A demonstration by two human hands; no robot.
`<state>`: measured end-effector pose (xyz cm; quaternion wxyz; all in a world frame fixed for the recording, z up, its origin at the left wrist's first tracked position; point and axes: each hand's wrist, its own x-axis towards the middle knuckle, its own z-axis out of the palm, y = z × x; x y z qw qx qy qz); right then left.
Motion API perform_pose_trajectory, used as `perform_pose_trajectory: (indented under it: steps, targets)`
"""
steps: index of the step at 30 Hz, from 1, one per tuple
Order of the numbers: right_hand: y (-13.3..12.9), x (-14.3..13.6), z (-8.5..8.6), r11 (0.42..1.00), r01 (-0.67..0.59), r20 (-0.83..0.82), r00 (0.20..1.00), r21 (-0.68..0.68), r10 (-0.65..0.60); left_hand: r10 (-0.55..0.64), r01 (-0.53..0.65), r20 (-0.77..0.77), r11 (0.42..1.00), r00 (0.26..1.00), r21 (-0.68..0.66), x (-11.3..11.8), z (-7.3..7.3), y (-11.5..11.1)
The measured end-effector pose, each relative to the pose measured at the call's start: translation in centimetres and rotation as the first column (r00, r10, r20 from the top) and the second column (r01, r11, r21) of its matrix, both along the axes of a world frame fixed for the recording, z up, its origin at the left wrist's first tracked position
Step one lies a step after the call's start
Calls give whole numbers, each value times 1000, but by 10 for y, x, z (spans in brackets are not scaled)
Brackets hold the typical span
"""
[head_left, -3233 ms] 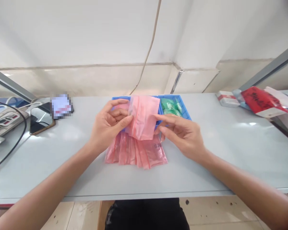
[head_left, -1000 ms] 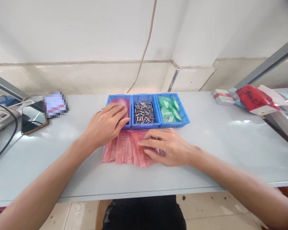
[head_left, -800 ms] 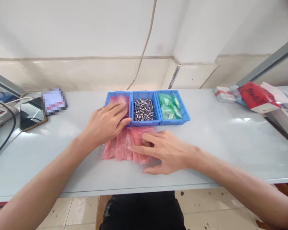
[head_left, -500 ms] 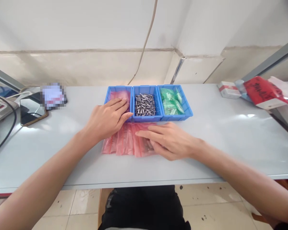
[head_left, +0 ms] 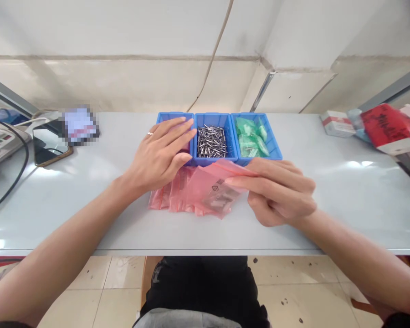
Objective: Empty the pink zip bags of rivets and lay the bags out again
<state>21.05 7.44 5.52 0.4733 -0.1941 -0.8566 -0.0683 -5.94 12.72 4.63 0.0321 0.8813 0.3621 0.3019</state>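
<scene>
At centre left of the frame my left hand (head_left: 159, 157) lies flat, fingers spread, over the left blue bin (head_left: 166, 117) and the fanned pile of pink bags (head_left: 172, 196). At centre, my right hand (head_left: 280, 191) pinches 1 pink zip bag (head_left: 212, 187) by its edge, lifted off the pile. I judge that a second bag may cling and drag along, or the thin film may slip free.

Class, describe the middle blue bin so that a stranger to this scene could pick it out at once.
On the grey table, against the wall, three blue bins stand side by side. Take the middle bin, beside the left hand. It alone holds a heap of small metal pins; the right bin holds green packets.
</scene>
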Motion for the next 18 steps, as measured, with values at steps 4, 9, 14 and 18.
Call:
perform_pose_trajectory:
  steps: [4,9,14,18]
  targets:
    - [-7,-2,4,988,4,-99,995,-156,-20,-169,379,482,844,859,-380,3,9,-13]
    - [-3,-3,1,949,-74,-339,940,-305,-36,-136,545,553,471,822,-693,5,12,-17]
    - [9,0,-11,924,-1,-510,834,-382,-209,-89,453,554,689,828,-566,5,11,-14]
    - [13,-2,-14,930,64,-526,810,-361,-260,-9,374,607,795,794,-478,1,8,-10]
